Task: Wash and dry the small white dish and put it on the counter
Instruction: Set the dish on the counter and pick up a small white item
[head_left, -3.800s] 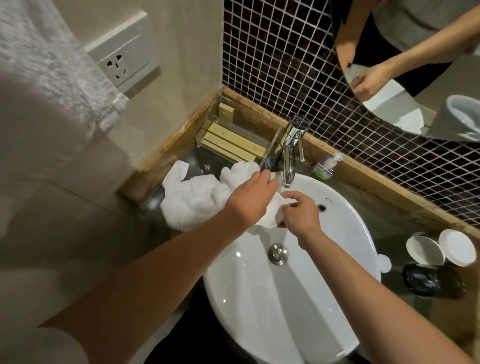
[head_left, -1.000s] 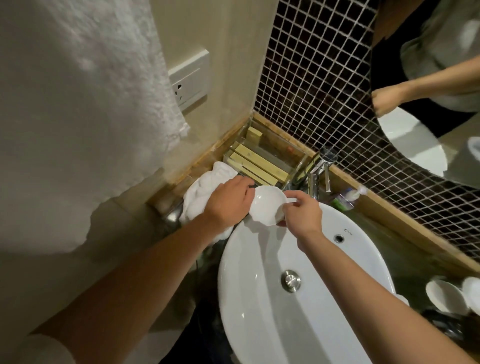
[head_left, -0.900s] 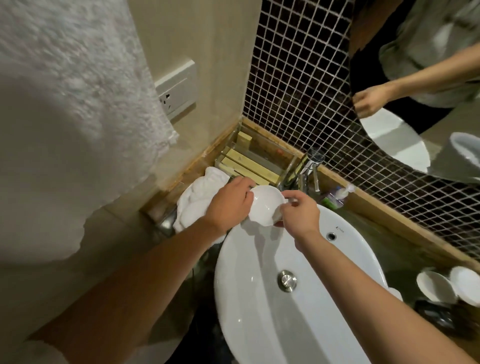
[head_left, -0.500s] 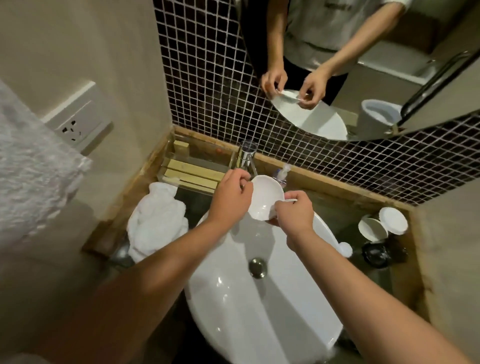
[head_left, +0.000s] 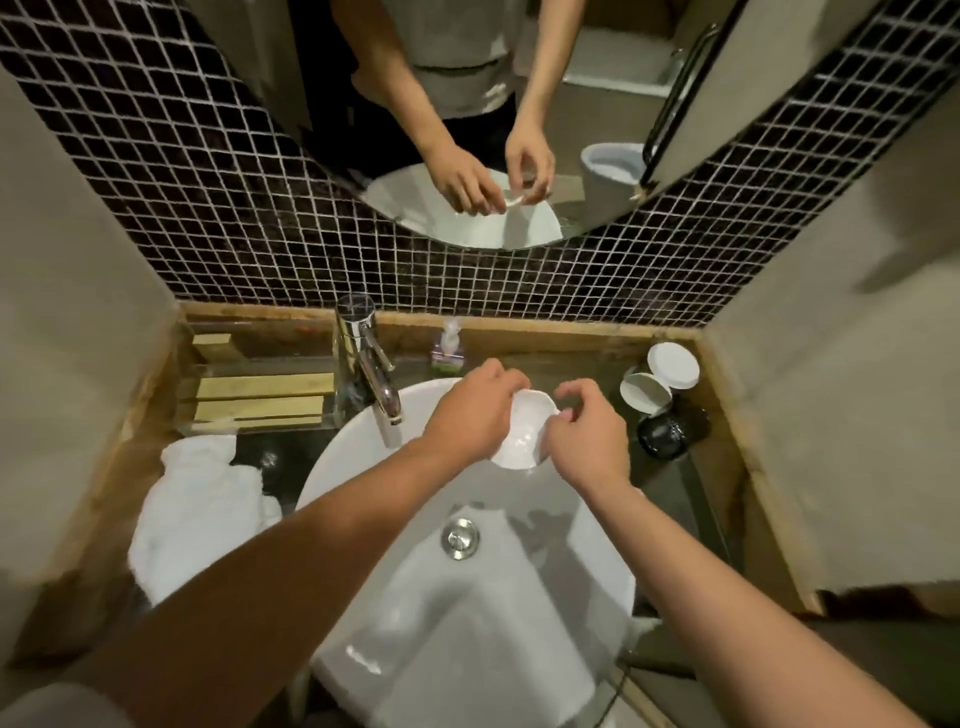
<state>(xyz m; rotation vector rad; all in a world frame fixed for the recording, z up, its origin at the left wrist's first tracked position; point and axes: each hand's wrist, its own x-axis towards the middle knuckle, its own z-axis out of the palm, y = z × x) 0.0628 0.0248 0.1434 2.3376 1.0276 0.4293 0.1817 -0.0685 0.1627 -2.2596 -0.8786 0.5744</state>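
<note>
The small white dish (head_left: 522, 436) is held between both hands above the far right part of the white sink basin (head_left: 363, 457). My left hand (head_left: 470, 415) grips its left rim. On the dish's right rim sits my right hand (head_left: 584, 436), fingers curled over the edge. The dish faces up and looks bare inside. The white towel (head_left: 197, 514) lies crumpled on the dark counter left of the basin, apart from both hands.
A chrome tap (head_left: 371, 374) stands at the basin's back left. Behind it are a clear tray with wooden bars (head_left: 254, 400) and a small pump bottle (head_left: 447, 348). Two white lidded cups (head_left: 660, 376) and a dark jar (head_left: 662, 434) stand on the counter at the right.
The towel has left my hands and now lies on the counter at the left. The bare dish has moved right, away from the tap, still held in both hands. My view has turned right.
</note>
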